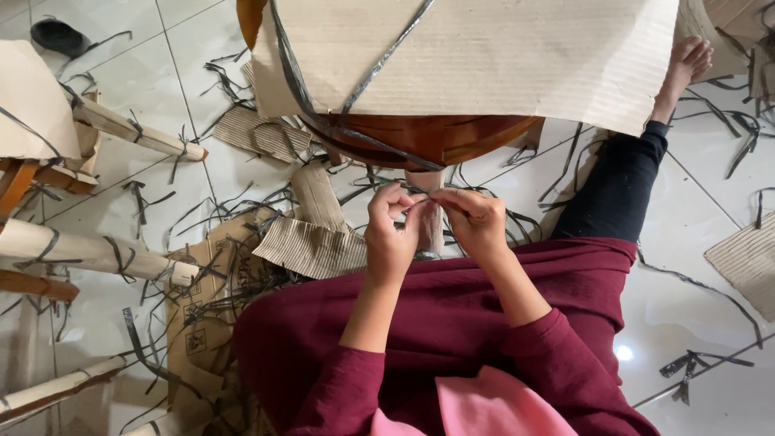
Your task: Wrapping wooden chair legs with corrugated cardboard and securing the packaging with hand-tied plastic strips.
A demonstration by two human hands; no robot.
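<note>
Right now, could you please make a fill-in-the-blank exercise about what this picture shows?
1. The left hand and right hand meet in front of a ____ wooden piece.
2. A sheet of ____ covers that piece.
3. Dark strap offcuts litter the white ____ floor.
4. The person's sleeves are ____.

Missing words: round; cardboard; tiled; maroon

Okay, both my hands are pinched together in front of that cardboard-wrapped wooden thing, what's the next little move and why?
Probably draw the hands slowly apart. The left hand and right hand meet fingertip to fingertip on something thin, too small to identify, just below the cardboard-wrapped wooden piece with its dark straps. Separating them would likely tension whatever is pinched.
</note>
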